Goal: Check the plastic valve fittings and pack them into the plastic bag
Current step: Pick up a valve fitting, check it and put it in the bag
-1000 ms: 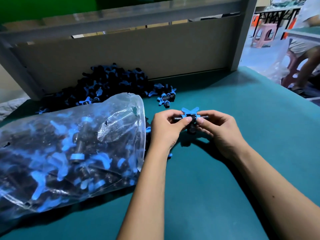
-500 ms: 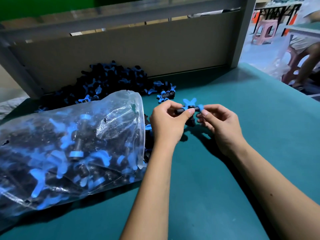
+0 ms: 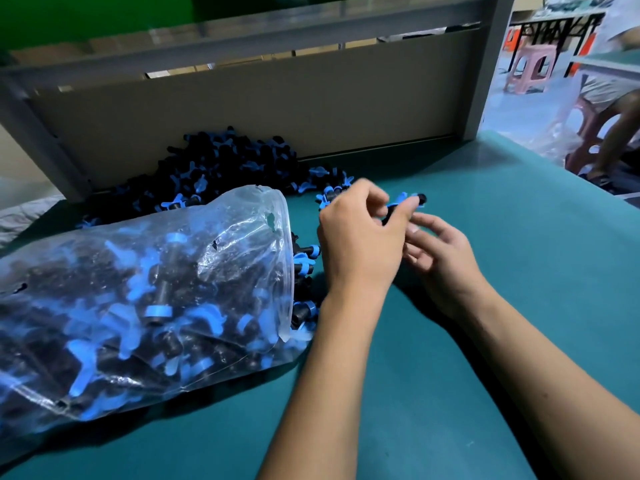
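Head view: since 0.5 s ago the right hand (image 3: 440, 258) has let go of the valve fitting (image 3: 408, 204) and now sits just below it, fingers loosely open and holding nothing. The left hand (image 3: 360, 237) alone pinches the fitting between thumb and fingertips, the piece poking out at its 1 o'clock. The plastic bag (image 3: 145, 292) lies at 9 o'clock of the hands on the table (image 3: 519, 271), its mouth toward them. The loose pile of fittings (image 3: 225, 161) sits at 11 o'clock.

Teal desk (image 3: 519, 271) ran under grey metal frame (image 3: 488, 64) backed by beige cardboard panel (image 3: 277, 109). Beyond right edge: pink stool (image 3: 530, 67), another seated person's leg (image 3: 620, 129).
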### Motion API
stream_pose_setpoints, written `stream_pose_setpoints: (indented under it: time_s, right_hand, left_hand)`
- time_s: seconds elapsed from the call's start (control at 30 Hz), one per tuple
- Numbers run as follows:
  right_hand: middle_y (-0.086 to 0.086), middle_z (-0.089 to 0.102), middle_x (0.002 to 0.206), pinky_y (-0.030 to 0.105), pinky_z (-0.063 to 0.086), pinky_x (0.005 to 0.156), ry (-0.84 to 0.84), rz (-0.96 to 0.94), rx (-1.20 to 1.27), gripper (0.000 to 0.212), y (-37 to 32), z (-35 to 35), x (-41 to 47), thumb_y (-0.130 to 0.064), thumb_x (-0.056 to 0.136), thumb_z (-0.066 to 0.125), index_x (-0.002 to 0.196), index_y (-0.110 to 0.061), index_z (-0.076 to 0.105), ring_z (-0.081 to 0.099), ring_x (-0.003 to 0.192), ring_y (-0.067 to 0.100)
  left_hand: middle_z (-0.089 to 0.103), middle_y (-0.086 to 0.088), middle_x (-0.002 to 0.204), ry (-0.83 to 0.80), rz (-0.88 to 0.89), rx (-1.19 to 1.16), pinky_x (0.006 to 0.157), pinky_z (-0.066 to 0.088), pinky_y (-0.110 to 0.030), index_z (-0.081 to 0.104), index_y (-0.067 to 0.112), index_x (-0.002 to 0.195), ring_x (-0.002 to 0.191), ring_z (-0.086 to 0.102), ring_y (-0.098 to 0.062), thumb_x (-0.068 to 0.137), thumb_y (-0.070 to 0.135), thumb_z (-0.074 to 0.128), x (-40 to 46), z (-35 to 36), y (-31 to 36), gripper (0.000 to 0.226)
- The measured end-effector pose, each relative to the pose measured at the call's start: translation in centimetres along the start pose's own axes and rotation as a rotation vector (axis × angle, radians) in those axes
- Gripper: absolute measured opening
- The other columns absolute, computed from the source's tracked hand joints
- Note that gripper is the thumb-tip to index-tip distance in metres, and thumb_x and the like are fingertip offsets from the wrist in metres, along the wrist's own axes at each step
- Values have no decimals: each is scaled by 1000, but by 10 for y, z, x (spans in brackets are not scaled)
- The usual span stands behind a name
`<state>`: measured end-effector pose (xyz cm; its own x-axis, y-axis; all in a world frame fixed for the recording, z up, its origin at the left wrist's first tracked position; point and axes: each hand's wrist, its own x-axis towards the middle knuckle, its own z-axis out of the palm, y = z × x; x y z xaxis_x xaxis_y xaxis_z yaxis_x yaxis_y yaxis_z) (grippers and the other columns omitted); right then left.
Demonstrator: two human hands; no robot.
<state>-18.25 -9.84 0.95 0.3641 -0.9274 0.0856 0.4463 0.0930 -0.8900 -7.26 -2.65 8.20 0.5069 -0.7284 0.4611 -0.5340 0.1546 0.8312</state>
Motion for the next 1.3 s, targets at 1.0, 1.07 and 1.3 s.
stream_pose_setpoints:
  time_s: [1.0,1.07,1.3]
  right_hand:
    - [2,53,93,3,43,75,-662,-166,-978,34,12,164,-14,19,101,33,128,10,51,52,75,-11]
    - [-2,44,80,0,39,71,-620,14,-813,44,2,166,-14,25,95,39,86,-14,59,49,71,-14]
    - [0,57,75,12,50,62,-555,-258,-824,38,-1,154,-11,18,86,51,73,-17,57,55,73,-7]
  left_hand:
    - [68,0,123,-136,228,88,110,26,-5,77,11,99,144,42,-17,45,-4,16,28,-95,16,83]
    - [69,0,122,-118,211,99,99,23,4,77,14,99,144,42,-17,50,-15,21,30,-94,13,80]
    - [72,-1,113,-93,244,123,90,35,-3,76,18,94,119,59,-14,53,-16,30,37,-94,6,70]
